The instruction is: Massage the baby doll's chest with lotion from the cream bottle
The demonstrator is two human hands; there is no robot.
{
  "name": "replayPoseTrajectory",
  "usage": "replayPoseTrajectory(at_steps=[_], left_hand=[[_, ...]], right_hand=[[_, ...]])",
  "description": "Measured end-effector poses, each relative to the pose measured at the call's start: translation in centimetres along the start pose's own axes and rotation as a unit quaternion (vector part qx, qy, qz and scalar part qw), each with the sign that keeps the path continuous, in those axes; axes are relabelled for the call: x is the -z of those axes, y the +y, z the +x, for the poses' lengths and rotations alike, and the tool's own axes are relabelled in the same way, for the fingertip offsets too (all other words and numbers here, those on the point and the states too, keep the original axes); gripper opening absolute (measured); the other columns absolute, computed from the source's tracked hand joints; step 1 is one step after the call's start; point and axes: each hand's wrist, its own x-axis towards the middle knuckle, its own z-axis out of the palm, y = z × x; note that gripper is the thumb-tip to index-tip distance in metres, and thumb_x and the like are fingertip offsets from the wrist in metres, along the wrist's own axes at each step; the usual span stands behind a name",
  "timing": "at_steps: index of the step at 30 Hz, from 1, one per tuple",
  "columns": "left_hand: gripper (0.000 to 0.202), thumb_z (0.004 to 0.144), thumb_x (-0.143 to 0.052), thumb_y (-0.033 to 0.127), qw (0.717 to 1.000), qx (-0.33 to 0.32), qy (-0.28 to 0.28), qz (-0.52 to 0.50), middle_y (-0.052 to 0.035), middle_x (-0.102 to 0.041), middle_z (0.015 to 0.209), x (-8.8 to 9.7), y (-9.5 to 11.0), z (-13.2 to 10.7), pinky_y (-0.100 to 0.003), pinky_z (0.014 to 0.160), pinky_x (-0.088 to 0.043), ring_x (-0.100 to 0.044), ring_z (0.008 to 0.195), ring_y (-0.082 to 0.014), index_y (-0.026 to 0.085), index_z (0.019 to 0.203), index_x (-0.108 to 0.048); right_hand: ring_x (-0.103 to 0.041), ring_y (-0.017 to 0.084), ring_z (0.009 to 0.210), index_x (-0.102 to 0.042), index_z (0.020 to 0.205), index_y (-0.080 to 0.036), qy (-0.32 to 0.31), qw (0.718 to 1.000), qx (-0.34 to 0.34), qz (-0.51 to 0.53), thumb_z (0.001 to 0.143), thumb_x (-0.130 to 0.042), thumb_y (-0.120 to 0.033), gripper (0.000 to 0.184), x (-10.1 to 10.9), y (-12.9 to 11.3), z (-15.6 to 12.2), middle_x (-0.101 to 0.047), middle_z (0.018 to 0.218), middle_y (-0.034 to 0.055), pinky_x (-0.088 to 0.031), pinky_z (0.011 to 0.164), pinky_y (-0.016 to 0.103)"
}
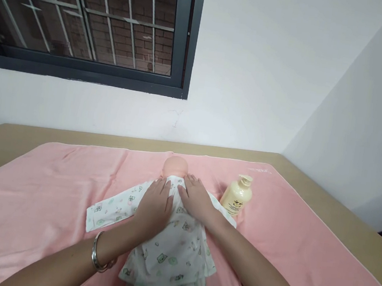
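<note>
A baby doll (175,166) lies on a pink towel (46,199), dressed in a white printed suit (172,248). My left hand (155,204) rests flat on the doll's upper body, fingers stretched out towards the head. My right hand (195,197) lies flat beside it on the doll's right shoulder, fingers also extended. A silver bracelet (98,253) circles my left wrist. Neither hand holds anything.
A cream pump bottle (236,197) lies on the towel just right of the doll. The towel covers a tan table (327,198) set against a white wall. A barred window (88,17) is up at the back left.
</note>
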Motion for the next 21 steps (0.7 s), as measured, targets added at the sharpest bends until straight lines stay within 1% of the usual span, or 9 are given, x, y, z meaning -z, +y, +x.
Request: replayPoseTrajectory(at_steps=[5, 7, 9, 11, 13, 15, 18, 20, 21], left_hand=[[0.031, 0.097, -0.032, 0.034, 0.992, 0.068, -0.108, -0.022, -0.0102, -0.066, 0.102, 0.9, -1.6, 2.4, -0.045, 0.091, -0.048, -0.060, 0.097, -0.0263, 0.018, 0.104, -0.057], [0.030, 0.097, -0.031, 0.033, 0.993, 0.063, -0.100, -0.001, -0.0105, -0.066, 0.102, 0.7, -1.5, 2.2, -0.045, 0.091, -0.048, -0.060, 0.098, -0.0266, 0.018, 0.104, -0.057], [0.033, 0.096, -0.031, 0.029, 0.997, 0.031, -0.059, 0.035, -0.0150, -0.063, 0.115, 0.3, -0.8, 1.3, -0.049, 0.098, -0.045, -0.057, 0.111, -0.0294, 0.015, 0.114, -0.054], [0.038, 0.096, -0.031, 0.026, 0.998, 0.005, -0.024, 0.061, -0.0197, -0.057, 0.128, -0.1, -0.1, 0.3, -0.051, 0.105, -0.039, -0.050, 0.124, -0.0318, 0.010, 0.125, -0.049], [0.040, 0.095, -0.033, 0.026, 0.998, 0.000, -0.022, 0.058, -0.0209, -0.056, 0.132, -0.2, 0.0, 0.1, -0.051, 0.107, -0.037, -0.049, 0.127, -0.0323, 0.008, 0.128, -0.048], [0.037, 0.095, -0.034, 0.027, 0.998, 0.017, -0.053, 0.023, -0.0181, -0.060, 0.126, 0.0, -0.5, 0.7, -0.049, 0.104, -0.041, -0.054, 0.120, -0.0305, 0.011, 0.124, -0.052], [0.032, 0.097, -0.033, 0.032, 0.991, 0.079, -0.097, -0.038, -0.0123, -0.067, 0.109, 0.5, -1.6, 2.2, -0.045, 0.093, -0.048, -0.061, 0.103, -0.0266, 0.017, 0.109, -0.058], [0.033, 0.097, -0.031, 0.034, 0.988, 0.099, -0.104, -0.049, -0.0106, -0.068, 0.100, 0.6, -1.8, 2.6, -0.044, 0.088, -0.050, -0.062, 0.097, -0.0262, 0.018, 0.103, -0.060], [0.033, 0.097, -0.032, 0.034, 0.990, 0.091, -0.098, -0.042, -0.0110, -0.067, 0.101, 0.5, -1.7, 2.4, -0.045, 0.089, -0.049, -0.062, 0.097, -0.0268, 0.018, 0.103, -0.060]], right_hand=[[-0.048, 0.029, 0.131, -0.052, 0.133, -0.003, 0.025, 0.998, 0.033, -0.036, 0.099, -0.036, -0.025, 0.043, -0.3, -2.2, -2.2, -0.055, 0.138, 0.0209, -0.028, 0.115, 0.045], [-0.049, 0.028, 0.130, -0.055, 0.131, -0.006, 0.021, 0.999, 0.031, -0.024, 0.099, -0.037, -0.025, 0.041, 0.2, -2.1, -2.1, -0.056, 0.137, 0.0195, -0.031, 0.114, 0.044], [-0.050, 0.027, 0.130, -0.057, 0.128, -0.008, 0.011, 1.000, 0.019, -0.001, 0.099, -0.038, -0.026, 0.039, 0.6, -1.3, -1.3, -0.057, 0.136, 0.0181, -0.034, 0.112, 0.042], [-0.048, 0.027, 0.132, -0.055, 0.131, -0.007, -0.001, 1.000, 0.014, 0.016, 0.100, -0.038, -0.030, 0.042, 0.6, -0.5, -0.4, -0.055, 0.139, 0.0182, -0.034, 0.112, 0.041], [-0.044, 0.027, 0.135, -0.050, 0.136, -0.004, -0.005, 1.000, 0.013, 0.018, 0.101, -0.038, -0.033, 0.047, 0.2, -0.2, 0.0, -0.051, 0.143, 0.0197, -0.032, 0.113, 0.042], [-0.043, 0.029, 0.136, -0.048, 0.137, -0.002, 0.004, 1.000, 0.012, 0.001, 0.101, -0.037, -0.030, 0.048, -0.3, -0.6, -0.5, -0.050, 0.143, 0.0212, -0.029, 0.115, 0.044], [-0.045, 0.030, 0.134, -0.049, 0.136, -0.001, 0.024, 0.999, 0.026, -0.024, 0.099, -0.037, -0.027, 0.046, -0.5, -1.9, -1.9, -0.052, 0.140, 0.0224, -0.028, 0.116, 0.045], [-0.048, 0.031, 0.131, -0.053, 0.132, -0.004, 0.024, 0.999, 0.030, -0.020, 0.099, -0.038, -0.029, 0.044, -0.2, -2.3, -2.3, -0.055, 0.137, 0.0218, -0.031, 0.114, 0.044], [-0.050, 0.030, 0.128, -0.056, 0.129, -0.006, 0.019, 0.999, 0.025, -0.009, 0.100, -0.038, -0.030, 0.042, 0.0, -2.1, -2.2, -0.058, 0.134, 0.0206, -0.033, 0.112, 0.044]])
